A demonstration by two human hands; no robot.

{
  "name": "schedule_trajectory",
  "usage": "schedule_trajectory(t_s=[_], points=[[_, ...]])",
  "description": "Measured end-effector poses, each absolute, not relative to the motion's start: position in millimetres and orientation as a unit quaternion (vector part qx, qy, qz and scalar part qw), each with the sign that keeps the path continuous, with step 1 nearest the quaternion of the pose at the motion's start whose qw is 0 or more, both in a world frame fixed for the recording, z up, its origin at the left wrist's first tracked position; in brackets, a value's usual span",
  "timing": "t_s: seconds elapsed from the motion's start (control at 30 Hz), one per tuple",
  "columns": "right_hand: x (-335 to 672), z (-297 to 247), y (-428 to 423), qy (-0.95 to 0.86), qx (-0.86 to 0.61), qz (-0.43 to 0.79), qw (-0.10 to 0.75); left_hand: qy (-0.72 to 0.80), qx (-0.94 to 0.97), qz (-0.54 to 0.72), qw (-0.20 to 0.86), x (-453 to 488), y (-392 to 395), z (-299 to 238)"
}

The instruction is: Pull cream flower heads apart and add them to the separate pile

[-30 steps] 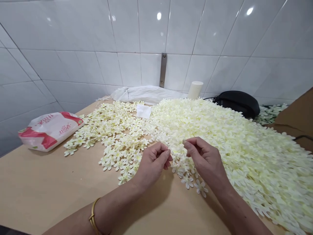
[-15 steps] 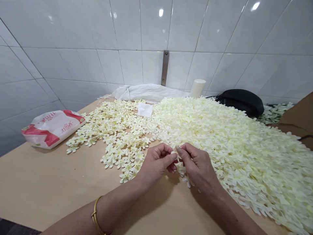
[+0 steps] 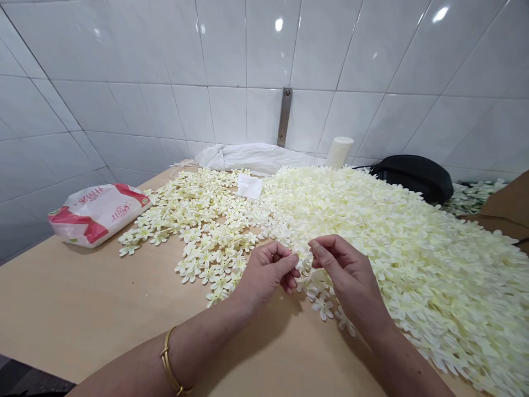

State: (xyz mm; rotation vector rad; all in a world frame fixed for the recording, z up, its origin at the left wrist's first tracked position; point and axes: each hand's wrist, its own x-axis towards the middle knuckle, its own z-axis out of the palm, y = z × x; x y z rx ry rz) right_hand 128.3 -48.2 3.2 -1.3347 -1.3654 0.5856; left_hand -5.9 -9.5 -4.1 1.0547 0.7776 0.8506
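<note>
My left hand and my right hand hover close together over the near edge of a big heap of cream fabric flowers. Both are pinched, thumb against fingertips, on a small cream flower piece between them. A thinner spread of single flowers with yellow centres lies to the left of my left hand. A gold bangle circles my left wrist.
A red and white plastic packet lies at the left on the tan tabletop. At the back are a white cloth bag, a white cylinder and a black pouch. A brown cardboard edge stands right. White tiled wall behind.
My hands met over the flower half a second ago, and have now drawn slightly apart and lifted. The view has shifted a little.
</note>
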Motion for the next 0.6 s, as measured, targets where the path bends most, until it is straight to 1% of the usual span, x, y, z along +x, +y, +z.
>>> schedule_trajectory(t_s=[0.13, 0.23, 0.47, 0.6], points=[[127.8, 3.3, -51.5, -0.614, -0.556, 0.182, 0.530, 0.335, 0.472, 0.391, 0.716, -5.9, -11.0, -3.5], [128.1, 0.7, -51.1, -0.633, -0.544, 0.174, 0.523, 0.328, 0.450, 0.405, 0.725, -5.8, -10.5, -4.2], [130.0, 0.6, -50.8, -0.631, -0.534, 0.121, 0.550, 0.346, 0.410, 0.451, 0.713, -5.9, -7.0, -4.3], [127.1, 2.2, -52.1, -0.671, -0.522, 0.088, 0.519, 0.365, 0.432, 0.455, 0.688, -6.5, -7.7, -2.0]])
